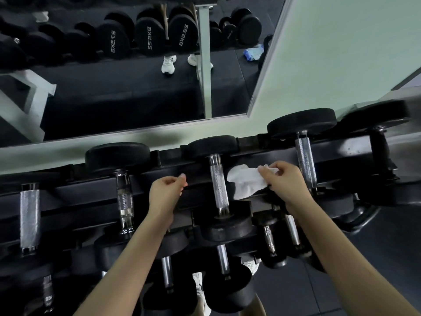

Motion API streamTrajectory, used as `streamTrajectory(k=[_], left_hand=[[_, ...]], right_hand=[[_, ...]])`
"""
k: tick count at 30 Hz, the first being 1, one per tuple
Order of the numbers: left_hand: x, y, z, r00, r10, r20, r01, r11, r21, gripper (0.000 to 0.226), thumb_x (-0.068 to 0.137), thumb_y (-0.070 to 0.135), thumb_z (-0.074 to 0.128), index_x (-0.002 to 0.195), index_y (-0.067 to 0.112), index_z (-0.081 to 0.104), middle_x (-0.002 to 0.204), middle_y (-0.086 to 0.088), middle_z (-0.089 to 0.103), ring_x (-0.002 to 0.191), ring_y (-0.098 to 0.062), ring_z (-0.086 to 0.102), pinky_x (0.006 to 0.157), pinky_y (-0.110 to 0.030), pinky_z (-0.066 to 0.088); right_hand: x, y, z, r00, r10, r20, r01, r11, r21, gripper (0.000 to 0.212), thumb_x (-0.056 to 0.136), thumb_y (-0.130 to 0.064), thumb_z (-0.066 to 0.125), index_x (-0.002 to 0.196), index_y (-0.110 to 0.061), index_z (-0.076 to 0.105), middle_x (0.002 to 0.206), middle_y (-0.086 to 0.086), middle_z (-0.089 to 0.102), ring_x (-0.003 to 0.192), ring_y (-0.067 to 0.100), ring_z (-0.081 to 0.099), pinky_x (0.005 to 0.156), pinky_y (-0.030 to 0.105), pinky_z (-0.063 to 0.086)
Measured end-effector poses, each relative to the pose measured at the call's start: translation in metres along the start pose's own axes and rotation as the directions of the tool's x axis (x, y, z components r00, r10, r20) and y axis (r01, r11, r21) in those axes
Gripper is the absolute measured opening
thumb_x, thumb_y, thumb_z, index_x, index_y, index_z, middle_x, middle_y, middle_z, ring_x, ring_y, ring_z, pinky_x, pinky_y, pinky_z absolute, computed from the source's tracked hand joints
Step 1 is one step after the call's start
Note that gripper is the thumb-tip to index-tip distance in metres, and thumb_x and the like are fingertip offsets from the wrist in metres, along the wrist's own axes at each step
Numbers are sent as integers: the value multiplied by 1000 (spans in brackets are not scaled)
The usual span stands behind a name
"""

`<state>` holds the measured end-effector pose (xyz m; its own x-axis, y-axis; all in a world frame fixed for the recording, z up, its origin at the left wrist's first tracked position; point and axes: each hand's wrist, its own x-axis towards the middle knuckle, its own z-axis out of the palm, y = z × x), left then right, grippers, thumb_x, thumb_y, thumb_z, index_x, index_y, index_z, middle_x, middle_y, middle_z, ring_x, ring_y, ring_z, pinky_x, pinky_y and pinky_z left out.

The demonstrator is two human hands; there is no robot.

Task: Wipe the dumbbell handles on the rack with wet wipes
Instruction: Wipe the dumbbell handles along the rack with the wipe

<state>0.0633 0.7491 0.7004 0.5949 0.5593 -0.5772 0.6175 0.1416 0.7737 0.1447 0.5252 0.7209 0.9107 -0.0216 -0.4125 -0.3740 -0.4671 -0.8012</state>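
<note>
On the top tier of the rack (262, 156), the middle handle (218, 181) is the mark for all else. Just right of it the right hand (284, 181) pinches a crumpled white wet wipe (246, 181) between thumb and fingertips. The wipe's loose edge hangs beside the knurled steel, and whether it touches cannot be told. Left of that handle the left hand (167, 192) is curled into a loose fist with nothing seen in it, over the rack's dark rail.

Black heads cap the handle at its far end (211, 147) and near end (227, 226), hemming in the bare steel between them. A second wipeable bar, the right handle (305, 160), stands just beyond the right hand, so that hand sits between two bars.

This tier shows four bright handles (two more lie left of the middle one, at (124, 197) and (29, 217)), plus one dark dumbbell (380, 144) farthest right. Below the middle handle, lower dumbbells (223, 263) crowd in. Beyond it a wall mirror (136, 92) reflects more dumbbells, two white shoes and one blue packet (252, 52)
</note>
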Motion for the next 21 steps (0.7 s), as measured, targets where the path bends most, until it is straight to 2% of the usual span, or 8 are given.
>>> streamTrajectory(k=[3, 5, 8, 11, 14, 17, 19, 21], left_hand=[[-1, -4, 0, 997, 10, 76, -13, 999, 44, 20, 90, 24, 60, 72, 17, 67, 79, 3, 66, 71, -11, 55, 71, -22, 43], [-4, -3, 5, 993, 29, 114, -35, 998, 52, 13, 88, 21, 60, 80, 18, 69, 86, 2, 69, 79, -12, 59, 80, -26, 46], [-7, 0, 18, 990, 46, 132, -57, 996, 75, 13, 88, 15, 60, 95, 16, 70, 92, 4, 68, 88, -10, 61, 85, -25, 46], [-7, -2, 28, 988, 56, 142, -73, 990, 120, 22, 88, 8, 57, 108, 11, 67, 103, -3, 67, 96, -13, 60, 91, -28, 47], [-3, -4, 36, 980, 47, 192, -86, 976, 199, 35, 89, 6, 55, 123, 10, 59, 110, -7, 65, 100, -15, 61, 93, -32, 48], [2, -2, 45, 965, -3, 262, -50, 979, 196, 33, 91, 4, 50, 122, 11, 57, 86, 1, 62, 76, -8, 56, 73, -25, 49], [6, 1, 48, 966, -12, 257, -37, 982, 186, 25, 90, 7, 53, 114, 11, 61, 80, -1, 63, 69, -9, 57, 56, -13, 45], [10, 2, 49, 969, -10, 248, -39, 981, 190, 14, 90, 6, 56, 101, 7, 64, 76, -3, 64, 67, -10, 59, 47, -5, 41]], right_hand=[[-5, -10, -11, 985, -149, -85, 128, 969, -213, 25, 88, -32, 61, 75, -12, 53, 59, -2, 49, 56, 12, 46, 56, 27, 37], [-6, -15, -3, 963, -220, -153, 170, 943, -287, 19, 91, -29, 57, 82, -14, 50, 61, -6, 48, 58, 7, 44, 54, 27, 31], [3, -3, 28, 999, -44, 33, 47, 994, -96, 15, 90, -21, 58, 82, -9, 52, 65, 0, 52, 60, 16, 48, 55, 27, 37], [9, 6, 53, 945, 162, 285, -214, 963, 162, 12, 93, -17, 54, 84, -10, 53, 75, 6, 54, 66, 15, 53, 62, 31, 48], [14, 7, 60, 901, 176, 398, -287, 927, 240, 14, 97, -20, 49, 85, -12, 51, 74, 3, 55, 63, 11, 54, 60, 26, 47], [18, 8, 61, 867, 208, 452, -365, 884, 292, 15, 99, -21, 47, 88, -11, 51, 72, 2, 59, 56, 9, 60, 56, 24, 48], [19, 8, 61, 846, 215, 488, -398, 864, 309, 16, 99, -23, 48, 89, -11, 51, 67, 0, 65, 54, 8, 64, 53, 24, 50], [20, 9, 60, 833, 216, 510, -414, 854, 314, 16, 99, -24, 48, 90, -12, 52, 64, -3, 69, 58, 10, 68, 56, 27, 52]])
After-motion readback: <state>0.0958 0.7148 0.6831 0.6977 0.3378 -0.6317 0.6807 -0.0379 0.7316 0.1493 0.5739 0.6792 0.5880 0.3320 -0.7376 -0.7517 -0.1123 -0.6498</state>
